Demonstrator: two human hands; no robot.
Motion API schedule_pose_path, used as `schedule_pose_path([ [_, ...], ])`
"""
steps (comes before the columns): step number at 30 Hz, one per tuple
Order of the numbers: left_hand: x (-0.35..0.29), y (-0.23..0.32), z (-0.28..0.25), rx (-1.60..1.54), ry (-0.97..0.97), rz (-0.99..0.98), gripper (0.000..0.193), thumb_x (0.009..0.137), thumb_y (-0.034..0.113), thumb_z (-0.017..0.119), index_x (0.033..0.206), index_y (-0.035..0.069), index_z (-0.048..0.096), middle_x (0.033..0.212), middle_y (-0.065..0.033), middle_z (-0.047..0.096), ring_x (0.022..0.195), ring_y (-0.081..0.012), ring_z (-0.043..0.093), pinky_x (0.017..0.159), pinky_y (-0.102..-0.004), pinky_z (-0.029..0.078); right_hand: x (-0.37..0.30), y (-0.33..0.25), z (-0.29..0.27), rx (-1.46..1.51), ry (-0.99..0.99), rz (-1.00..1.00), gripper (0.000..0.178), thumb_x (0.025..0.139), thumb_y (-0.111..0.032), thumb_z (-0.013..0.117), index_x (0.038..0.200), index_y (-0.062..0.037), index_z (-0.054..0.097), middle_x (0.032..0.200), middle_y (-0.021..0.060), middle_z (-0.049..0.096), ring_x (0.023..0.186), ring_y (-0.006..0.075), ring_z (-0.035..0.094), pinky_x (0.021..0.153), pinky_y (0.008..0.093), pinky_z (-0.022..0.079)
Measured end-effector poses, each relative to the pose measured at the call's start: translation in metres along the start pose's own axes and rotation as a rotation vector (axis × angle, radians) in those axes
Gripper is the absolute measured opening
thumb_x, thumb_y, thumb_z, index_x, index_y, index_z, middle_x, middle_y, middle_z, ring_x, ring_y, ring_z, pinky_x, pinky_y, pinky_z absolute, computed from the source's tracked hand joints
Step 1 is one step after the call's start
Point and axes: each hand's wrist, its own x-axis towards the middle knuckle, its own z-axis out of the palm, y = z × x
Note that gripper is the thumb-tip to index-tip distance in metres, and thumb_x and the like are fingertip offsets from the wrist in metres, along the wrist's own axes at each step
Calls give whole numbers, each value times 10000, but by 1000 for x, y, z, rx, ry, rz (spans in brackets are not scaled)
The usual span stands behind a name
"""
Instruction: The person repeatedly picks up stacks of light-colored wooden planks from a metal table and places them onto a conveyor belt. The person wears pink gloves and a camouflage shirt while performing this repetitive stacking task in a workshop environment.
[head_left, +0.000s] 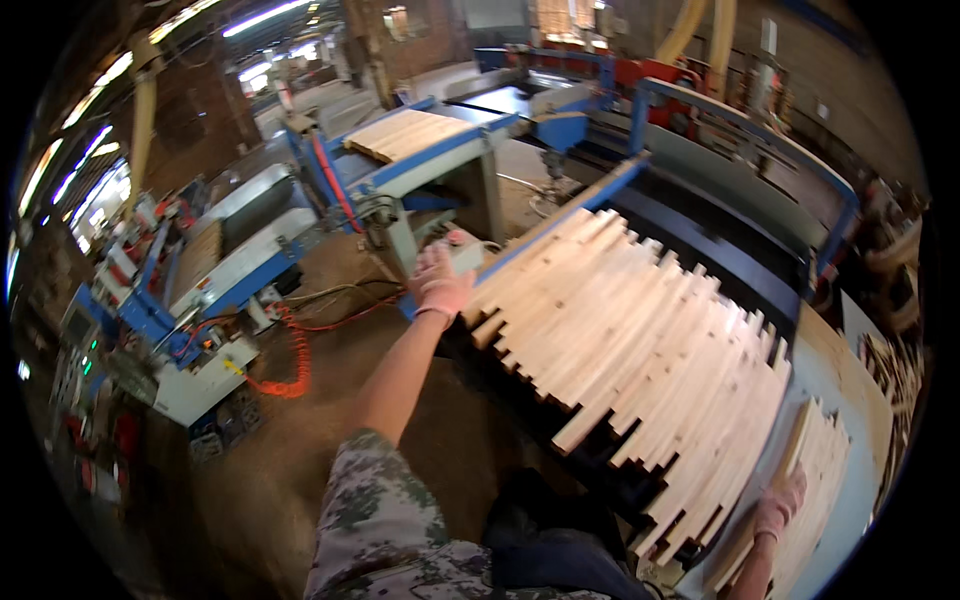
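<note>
My left hand (440, 282), in a pink glove, reaches forward with its fingers stretched out over a grey control box (462, 250) with a red button. Whether the fingertips touch the box cannot be made out. At the lower right my right hand (782, 502), gloved alike, lies on a group of light wooden strips (825, 460) with its fingers extended. Between my hands, a wide layer of pale wooden strips (640, 330) lies side by side on the dark machine bed (690, 215), their ends uneven.
A blue-framed conveyor (430, 165) carries a wooden panel (408, 134) beyond my left hand. Another blue and grey machine (240, 240) stands at the left, with a coiled orange hose (298, 360) near the floor. A blue guard rail (760, 125) spans the bed's far side.
</note>
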Motion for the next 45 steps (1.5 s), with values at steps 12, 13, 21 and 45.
schedule_pose_path([
  [12, 35, 26, -10, 97, -242, -41, 926, 910, 411, 748, 1674, 112, 319, 1715, -90, 352, 1554, -303, 391, 1223, -499, 306, -6, -22, -56, -150, -261, 111, 670, 992, -315, 554, 1549, 55, 512, 1308, 278, 701, 1228, 412, 648, 1070, 511, 514],
  [13, 34, 23, -8, 123, -240, -43, 931, 906, 410, 751, 1674, 115, 316, 1719, -88, 348, 1547, -297, 398, 1223, -499, 304, -4, -17, -45, -192, -267, 117, 683, 991, -325, 559, 1556, 55, 505, 1321, 276, 698, 1241, 410, 644, 1078, 511, 511],
  [21, 23, 7, -12, 40, -236, -99, 1005, 903, 477, 744, 1705, 111, 262, 1800, -104, 240, 1607, -314, 330, 1289, -523, 242, -1, 20, 7, -308, -206, 115, 728, 990, -343, 584, 1596, 47, 472, 1434, 254, 659, 1351, 401, 590, 1156, 502, 464],
  [45, -416, 0, 59, -1360, -1996, 220, 444, 1091, 279, 687, 1403, -36, 700, 1372, -125, 738, 1271, -215, 681, 1161, -364, 492, -92, -80, -3, -130, -160, 361, 854, 937, -351, 694, 1684, -89, 373, 1661, 273, 433, 1542, 452, 390, 1282, 581, 276],
])
